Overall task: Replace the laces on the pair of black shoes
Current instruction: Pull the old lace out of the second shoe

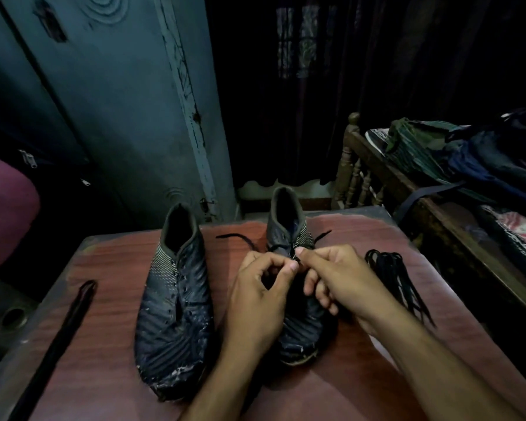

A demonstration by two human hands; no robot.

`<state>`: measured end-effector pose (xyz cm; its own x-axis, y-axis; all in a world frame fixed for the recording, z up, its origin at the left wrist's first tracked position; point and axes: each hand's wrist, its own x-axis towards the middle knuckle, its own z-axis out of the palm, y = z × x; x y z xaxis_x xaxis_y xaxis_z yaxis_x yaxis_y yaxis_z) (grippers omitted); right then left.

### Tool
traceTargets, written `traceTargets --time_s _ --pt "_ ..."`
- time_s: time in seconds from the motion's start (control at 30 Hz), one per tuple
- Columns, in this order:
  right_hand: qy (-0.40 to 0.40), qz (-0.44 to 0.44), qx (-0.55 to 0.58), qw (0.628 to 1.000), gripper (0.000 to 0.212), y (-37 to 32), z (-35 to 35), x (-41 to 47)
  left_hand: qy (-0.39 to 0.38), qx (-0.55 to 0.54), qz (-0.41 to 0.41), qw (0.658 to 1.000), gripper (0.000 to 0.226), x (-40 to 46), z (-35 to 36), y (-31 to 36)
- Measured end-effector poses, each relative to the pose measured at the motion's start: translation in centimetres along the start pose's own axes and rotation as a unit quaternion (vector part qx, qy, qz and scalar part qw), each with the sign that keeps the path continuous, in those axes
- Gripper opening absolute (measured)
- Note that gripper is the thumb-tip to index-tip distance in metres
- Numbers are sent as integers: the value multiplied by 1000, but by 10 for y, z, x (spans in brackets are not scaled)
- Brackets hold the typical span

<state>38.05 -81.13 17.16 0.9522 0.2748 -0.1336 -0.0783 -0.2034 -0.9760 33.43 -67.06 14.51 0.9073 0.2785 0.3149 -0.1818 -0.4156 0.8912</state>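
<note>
Two black shoes stand side by side on the reddish table (362, 390), toes toward the person. The left shoe (173, 302) has no lace in it, its tongue slot gaping. Over the right shoe (289, 235), both hands are busy: the left hand (258, 299) and the right hand (343, 281) meet above the eyelets, thumbs and forefingers of each curled in and pinching a black lace (295, 260) right where the hands come together. The lace's two loose ends fan out past the hands (one to the left, one to the right), lying across the table beside the shoe's collar. The toe of the right shoe peeks out below the wrists; its middle is hidden by the hands. Just right of the right hand, a bundle of black laces (398, 281) lies on the table, apart from the shoe. Over near the table's left edge, a long dark lace (70, 323) stretches out straight, well clear of the left shoe.
</note>
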Motion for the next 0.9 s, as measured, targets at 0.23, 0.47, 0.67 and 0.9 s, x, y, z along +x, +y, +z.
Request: traceTargets --time_s 0.23,0.47,0.67,0.9 --pt "-3 -5 -6 1000 31 0 0 -1 8 -73 -37 997 13 0 1 6" --pt "-80 -10 23 996 21 -2 -12 -3 41 -26 -66 997 30 2 1 4" --pt "-128 -43 -15 991 22 -3 -15 -3 13 -53 -72 996 21 3 3 8" --pt "-157 -51 -21 986 23 -2 -20 -1 -11 -77 -90 993 12 3 3 7"
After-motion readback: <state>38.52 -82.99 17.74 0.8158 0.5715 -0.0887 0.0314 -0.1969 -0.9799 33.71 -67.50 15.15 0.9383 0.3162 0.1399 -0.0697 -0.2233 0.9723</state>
